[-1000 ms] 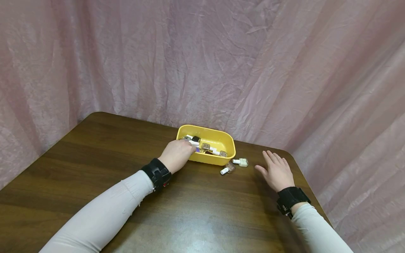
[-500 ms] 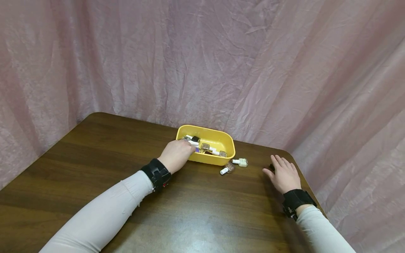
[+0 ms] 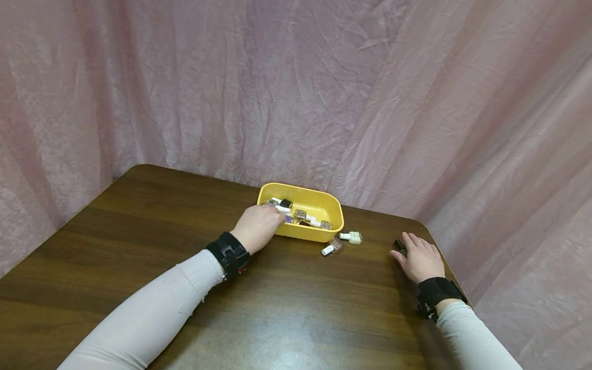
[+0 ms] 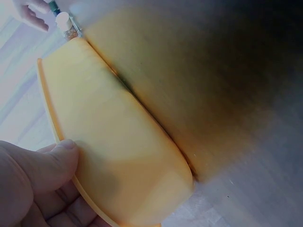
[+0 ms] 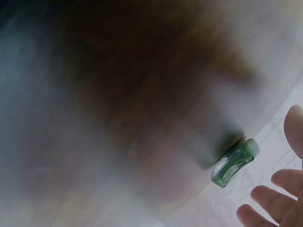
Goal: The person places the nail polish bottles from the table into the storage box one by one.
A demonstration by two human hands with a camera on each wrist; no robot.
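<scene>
At its near left corner, my left hand (image 3: 259, 227) grips the rim of a yellow plastic bin (image 3: 302, 233). The left wrist view shows the thumb (image 4: 59, 158) on the bin's outer wall, with fingers curled behind the rim. Several nail polish bottles lie inside the bin, partly hidden by that hand. Toward the table's right edge, my right hand (image 3: 421, 259) hovers with fingers spread beside a dark nail polish bottle (image 3: 400, 247). In the right wrist view this bottle is green glass (image 5: 234, 163), lying apart from the fingertips (image 5: 262, 194).
Just right of the bin, a glittery nail polish bottle (image 3: 335, 244) and a pale one (image 3: 355, 237) lie on the brown wooden table (image 3: 277, 298). A pink curtain (image 3: 296, 92) hangs behind the table and along its right side.
My right hand has moved right and slightly nearer, which uncovers the dark bottle beside it. My left hand and the bin have stayed in place.
</scene>
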